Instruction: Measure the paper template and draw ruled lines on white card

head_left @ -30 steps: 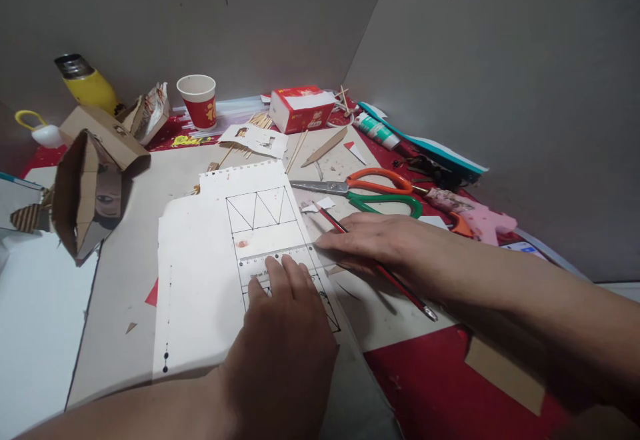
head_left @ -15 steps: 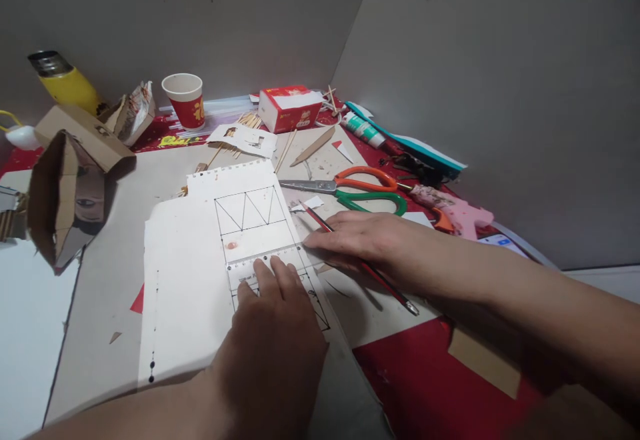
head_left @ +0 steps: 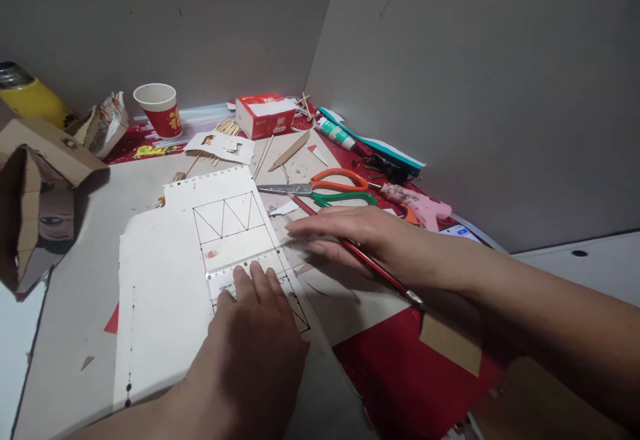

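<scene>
My left hand (head_left: 255, 333) lies with spread fingers on a clear plastic ruler (head_left: 240, 268), pressing it against a sheet of white paper (head_left: 155, 273). Black lines on the sheet form a rectangle with zigzag triangles inside, partly covered by the ruler and fingers. My right hand (head_left: 370, 237) rests at the paper's right edge, near the ruler's end. A red and black pencil (head_left: 383, 270) is held in it, slanting with its point away from me and its metal-capped end toward me. Beyond that hand lie scissors (head_left: 320, 187) with one orange and one green handle.
At the back stand a red paper cup (head_left: 163, 120) and a red tissue box (head_left: 265, 117). Cardboard pieces (head_left: 55, 193) and a yellow bottle (head_left: 35, 100) are at left. On the right lie a glue tube (head_left: 336, 135), a pink glue gun (head_left: 420, 207) and a phone (head_left: 460, 232).
The view has turned slightly right, so everything sits further left. My right hand's fingers have lifted and opened a little around the pencil. My left hand stays on the ruler.
</scene>
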`<state>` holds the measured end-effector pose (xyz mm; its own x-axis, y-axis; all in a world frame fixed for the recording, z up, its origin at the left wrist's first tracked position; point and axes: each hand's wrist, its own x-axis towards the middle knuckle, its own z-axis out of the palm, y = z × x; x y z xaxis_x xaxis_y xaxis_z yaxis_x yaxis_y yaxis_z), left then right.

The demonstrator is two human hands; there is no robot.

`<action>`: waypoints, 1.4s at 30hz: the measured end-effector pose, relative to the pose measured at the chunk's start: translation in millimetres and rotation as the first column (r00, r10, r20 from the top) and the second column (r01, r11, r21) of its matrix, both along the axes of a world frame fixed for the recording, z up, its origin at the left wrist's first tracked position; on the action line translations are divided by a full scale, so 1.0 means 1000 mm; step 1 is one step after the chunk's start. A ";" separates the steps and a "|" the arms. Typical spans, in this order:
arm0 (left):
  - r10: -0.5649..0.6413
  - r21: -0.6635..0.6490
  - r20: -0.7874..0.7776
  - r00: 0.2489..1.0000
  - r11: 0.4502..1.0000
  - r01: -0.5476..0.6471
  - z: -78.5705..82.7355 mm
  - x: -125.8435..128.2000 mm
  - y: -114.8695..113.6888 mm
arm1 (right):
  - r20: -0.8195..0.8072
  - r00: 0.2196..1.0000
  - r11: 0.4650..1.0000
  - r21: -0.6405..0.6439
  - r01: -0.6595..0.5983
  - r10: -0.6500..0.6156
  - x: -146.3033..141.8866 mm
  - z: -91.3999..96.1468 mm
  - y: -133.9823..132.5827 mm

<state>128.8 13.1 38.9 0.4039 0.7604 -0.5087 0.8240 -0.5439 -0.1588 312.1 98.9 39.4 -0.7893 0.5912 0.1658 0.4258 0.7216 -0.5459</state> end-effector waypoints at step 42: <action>-0.190 0.474 0.197 0.962 0.877 0.076 -0.022 -0.012 -0.018 | -0.166 0.881 0.580 -0.802 0.141 -0.443 -0.072 -0.001 -0.004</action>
<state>116.8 -5.2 16.8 0.5800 0.8146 0.0041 0.7930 -0.5635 -0.2315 240.0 94.5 38.1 -0.5371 0.8061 -0.2484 0.2298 -0.1435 -0.9626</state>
